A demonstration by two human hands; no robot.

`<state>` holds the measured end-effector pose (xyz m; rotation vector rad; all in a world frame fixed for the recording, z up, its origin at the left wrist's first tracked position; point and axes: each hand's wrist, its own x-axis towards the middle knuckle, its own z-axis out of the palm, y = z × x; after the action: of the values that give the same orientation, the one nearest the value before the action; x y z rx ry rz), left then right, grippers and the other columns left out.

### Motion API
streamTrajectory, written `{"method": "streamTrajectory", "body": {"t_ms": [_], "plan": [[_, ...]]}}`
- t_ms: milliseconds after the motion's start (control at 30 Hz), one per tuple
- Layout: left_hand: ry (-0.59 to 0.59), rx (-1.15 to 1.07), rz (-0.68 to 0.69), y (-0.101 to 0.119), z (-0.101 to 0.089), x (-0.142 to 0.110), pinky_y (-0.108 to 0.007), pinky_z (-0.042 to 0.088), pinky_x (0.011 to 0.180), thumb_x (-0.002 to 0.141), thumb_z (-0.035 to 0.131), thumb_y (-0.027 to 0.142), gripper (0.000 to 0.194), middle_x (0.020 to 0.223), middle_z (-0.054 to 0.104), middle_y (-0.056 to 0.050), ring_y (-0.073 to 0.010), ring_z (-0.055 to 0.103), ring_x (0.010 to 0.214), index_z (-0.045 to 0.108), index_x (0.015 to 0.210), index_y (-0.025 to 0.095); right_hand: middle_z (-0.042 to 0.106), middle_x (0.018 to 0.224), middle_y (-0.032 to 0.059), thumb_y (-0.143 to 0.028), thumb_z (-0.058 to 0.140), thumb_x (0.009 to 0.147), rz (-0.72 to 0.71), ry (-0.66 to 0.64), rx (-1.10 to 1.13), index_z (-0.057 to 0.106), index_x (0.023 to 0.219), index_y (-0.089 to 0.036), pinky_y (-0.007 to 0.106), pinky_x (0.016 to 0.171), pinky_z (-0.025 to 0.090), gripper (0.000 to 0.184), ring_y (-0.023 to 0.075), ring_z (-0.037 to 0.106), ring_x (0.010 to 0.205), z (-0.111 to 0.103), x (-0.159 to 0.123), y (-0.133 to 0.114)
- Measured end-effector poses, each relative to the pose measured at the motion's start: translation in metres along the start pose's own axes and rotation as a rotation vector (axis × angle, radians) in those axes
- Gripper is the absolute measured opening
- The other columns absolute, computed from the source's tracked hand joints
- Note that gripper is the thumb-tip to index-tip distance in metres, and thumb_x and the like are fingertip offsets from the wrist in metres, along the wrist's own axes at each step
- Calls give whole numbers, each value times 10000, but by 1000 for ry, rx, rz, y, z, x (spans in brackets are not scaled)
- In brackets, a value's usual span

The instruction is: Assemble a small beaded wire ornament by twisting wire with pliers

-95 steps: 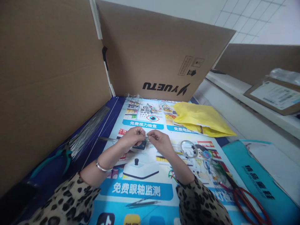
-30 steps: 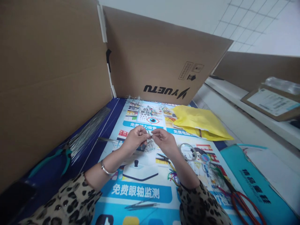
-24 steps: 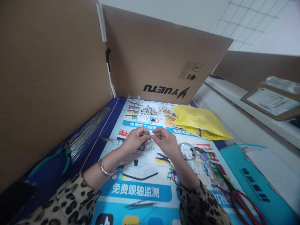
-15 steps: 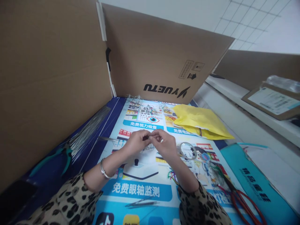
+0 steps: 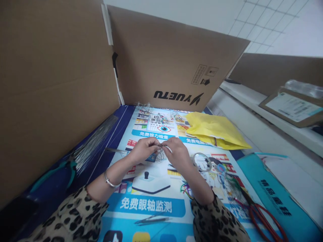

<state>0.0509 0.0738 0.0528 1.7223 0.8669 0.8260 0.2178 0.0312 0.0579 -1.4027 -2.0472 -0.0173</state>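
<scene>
Over the middle of the printed sheet, my left hand (image 5: 145, 149) and my right hand (image 5: 178, 153) meet with their fingertips almost touching. Both are closed in a pinch on a thin wire (image 5: 161, 155), which hangs below the fingers in fine loops. What exactly lies between the fingertips is too small to make out. Left of my left hand lies a slim metal tool (image 5: 116, 150). A roll of clear tape (image 5: 202, 162) rests just right of my right hand, and coloured wires (image 5: 186, 190) lie by my right forearm.
Straight wires (image 5: 97, 144) and teal-handled pliers (image 5: 72, 168) lie at left. Tweezers (image 5: 152, 220) are in front. Red-handled scissors (image 5: 259, 211), a teal folder (image 5: 270, 195) and a yellow pouch (image 5: 217, 129) are at right. Cardboard panels (image 5: 161, 57) stand behind and left.
My left hand has shifted slightly left and its fingers have opened out a little from the right hand's, so more of the wire loops show. Other things stay put.
</scene>
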Motion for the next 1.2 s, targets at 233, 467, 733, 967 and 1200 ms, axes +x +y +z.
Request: {"method": "streamTrajectory", "body": {"t_ms": [233,467,733,967,1200], "plan": [[47,-175,-38,-6,1,4,-211,418,555,687,636,234,150,585,535,41,-98,547,549,512,684,149,586,796,39,-184,536,802,46,-90,62,616,759,-205,294,731,419,93,180,526,822,-5,1,-2],[76,6,-6,-5,-1,2,-198,381,555,682,642,242,149,683,579,18,-88,500,595,529,684,145,590,760,19,-148,551,765,59,-151,140,612,708,-207,277,718,404,102,162,532,796,-6,0,-2],[68,219,111,-2,-2,1,-215,409,648,695,548,154,16,714,607,18,-111,537,684,557,706,161,597,742,14,-150,564,749,78,-189,191,630,703,-206,269,687,407,98,151,541,757,-8,1,1],[87,322,164,3,1,-3,-197,381,579,704,486,110,66,644,553,30,-96,499,605,522,692,163,613,740,23,-226,502,815,158,-133,342,640,739,-196,261,650,412,160,142,539,719,-10,4,3],[131,335,249,-2,6,-3,-203,387,618,726,469,79,101,713,551,20,-98,494,655,512,717,170,608,749,2,-216,501,810,194,-153,404,667,860,-220,247,658,414,173,128,546,723,4,2,8]]}}
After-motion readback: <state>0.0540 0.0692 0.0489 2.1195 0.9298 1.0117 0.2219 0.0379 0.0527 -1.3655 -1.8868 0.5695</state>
